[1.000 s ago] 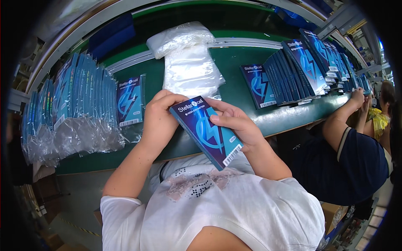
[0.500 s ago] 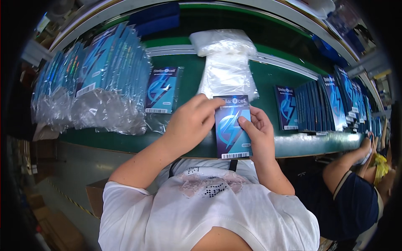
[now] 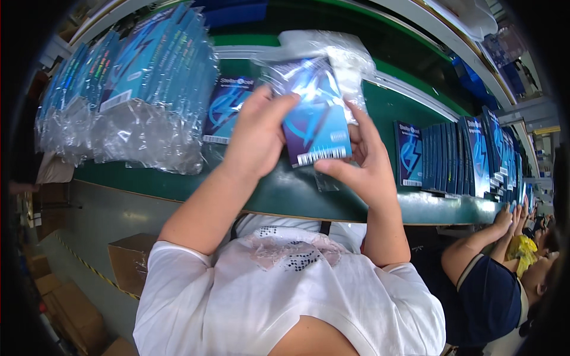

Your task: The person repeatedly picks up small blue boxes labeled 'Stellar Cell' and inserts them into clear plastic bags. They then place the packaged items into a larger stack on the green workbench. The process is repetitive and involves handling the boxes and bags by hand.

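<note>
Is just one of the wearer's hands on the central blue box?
No, the left hand has its thumb over the blue box, and the right hand meets its lower edge.

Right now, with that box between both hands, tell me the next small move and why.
Probably nudge the blue box up into the clear bag with the right hand: plastic shows around the box's top, the right thumb sits at its bottom edge, and the left hand grips its left side.

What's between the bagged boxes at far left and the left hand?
Head view: one blue box, partly hidden by the left hand, clear plastic below it.
</note>
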{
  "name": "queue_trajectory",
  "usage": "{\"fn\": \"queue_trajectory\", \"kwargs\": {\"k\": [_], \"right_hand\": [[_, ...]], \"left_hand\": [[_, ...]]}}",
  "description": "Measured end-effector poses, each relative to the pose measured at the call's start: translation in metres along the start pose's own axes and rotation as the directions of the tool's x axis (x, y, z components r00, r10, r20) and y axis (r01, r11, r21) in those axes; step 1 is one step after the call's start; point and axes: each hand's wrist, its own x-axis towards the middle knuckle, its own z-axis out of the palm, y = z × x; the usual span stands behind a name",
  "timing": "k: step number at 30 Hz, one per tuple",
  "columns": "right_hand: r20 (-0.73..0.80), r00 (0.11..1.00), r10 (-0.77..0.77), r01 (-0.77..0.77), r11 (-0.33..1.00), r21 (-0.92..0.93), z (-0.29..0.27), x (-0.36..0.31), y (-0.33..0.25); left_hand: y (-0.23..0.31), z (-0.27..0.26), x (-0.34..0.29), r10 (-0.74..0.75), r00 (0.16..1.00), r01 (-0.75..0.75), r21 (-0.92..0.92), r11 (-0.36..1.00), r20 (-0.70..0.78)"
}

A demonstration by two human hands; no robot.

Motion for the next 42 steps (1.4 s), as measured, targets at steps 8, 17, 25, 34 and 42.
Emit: {"fn": "queue_trajectory", "kwargs": {"k": [8, 17, 25, 34, 42], "right_hand": [[-0.261, 0.618, -0.742, 0.646, 0.668, -0.368, -0.016, -0.009, -0.014], [0.479, 0.691, -0.541, 0.710, 0.631, -0.313, 0.021, -0.014, -0.016], [0.176, 0.903, -0.392, 0.430, 0.827, -0.362, -0.018, -0.020, -0.006], [-0.221, 0.877, -0.426, -0.180, 0.136, -0.974, -0.101, -0.020, 0.068], [-0.242, 0.885, -0.397, -0.230, 0.080, -0.970, -0.085, -0.039, 0.058]], "left_hand": [[-0.002, 0.023, -0.035, -0.255, 0.911, 0.136, 0.347, 0.928, 0.323], [0.001, 0.006, -0.040, 0.016, 0.954, -0.167, 0.484, 0.859, 0.301], [0.010, -0.048, -0.035, 0.382, 0.881, -0.192, 0.949, -0.249, 0.278], [0.002, -0.007, -0.053, 0.102, 0.915, -0.349, 0.893, -0.285, 0.391], [-0.037, 0.006, -0.054, -0.260, 0.761, -0.622, 0.782, -0.034, 0.594]]}}
